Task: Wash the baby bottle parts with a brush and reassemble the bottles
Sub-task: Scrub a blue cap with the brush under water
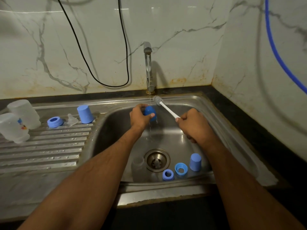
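Rinsing step: left hand (140,117) grips cap (150,112) under tap (148,67); right hand (193,125) grips brush (163,106). Next: brush into cap.

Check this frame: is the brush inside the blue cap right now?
No, the brush in the right hand is clear of the blue cap held by the left hand.

Left arm: reaching forward, forearm bare.
Left hand (141,117): curling its fingers and thumb around a blue cap (150,112).
Right arm: reaching forward from the lower right.
Right hand (193,124): making a fist around a brush handle (169,111), knuckles facing up.
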Motion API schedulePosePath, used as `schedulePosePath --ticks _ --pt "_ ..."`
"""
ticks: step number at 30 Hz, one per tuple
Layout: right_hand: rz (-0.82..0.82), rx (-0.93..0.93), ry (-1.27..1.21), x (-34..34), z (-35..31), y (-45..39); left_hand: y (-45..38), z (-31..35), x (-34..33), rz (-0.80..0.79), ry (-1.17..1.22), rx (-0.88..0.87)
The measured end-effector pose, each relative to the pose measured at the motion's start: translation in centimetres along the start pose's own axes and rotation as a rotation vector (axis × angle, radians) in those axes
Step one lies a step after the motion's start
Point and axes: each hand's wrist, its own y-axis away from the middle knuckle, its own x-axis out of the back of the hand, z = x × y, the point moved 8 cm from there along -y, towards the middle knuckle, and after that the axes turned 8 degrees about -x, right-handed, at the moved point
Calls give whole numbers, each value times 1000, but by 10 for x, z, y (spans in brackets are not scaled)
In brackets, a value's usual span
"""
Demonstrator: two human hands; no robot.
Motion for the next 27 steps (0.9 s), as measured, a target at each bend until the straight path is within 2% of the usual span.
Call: schedulePosePath --ticks 5,11,16,21,27 --pt "-16 0 -3 -2 -1 0 0 2 2 17 -25 -28" --pt "-15 0 2 -1 0 1 1 -3 3 52 17 28" --pt "-12 0 2 -2 1 0 0 -22 3 101 218 243" --pt "-16 4 2 -4 2 -3 9 -28 -10 21 548 430" --pt "-12 -2 5 -4 2 -3 15 -31 -16 11 781 571"
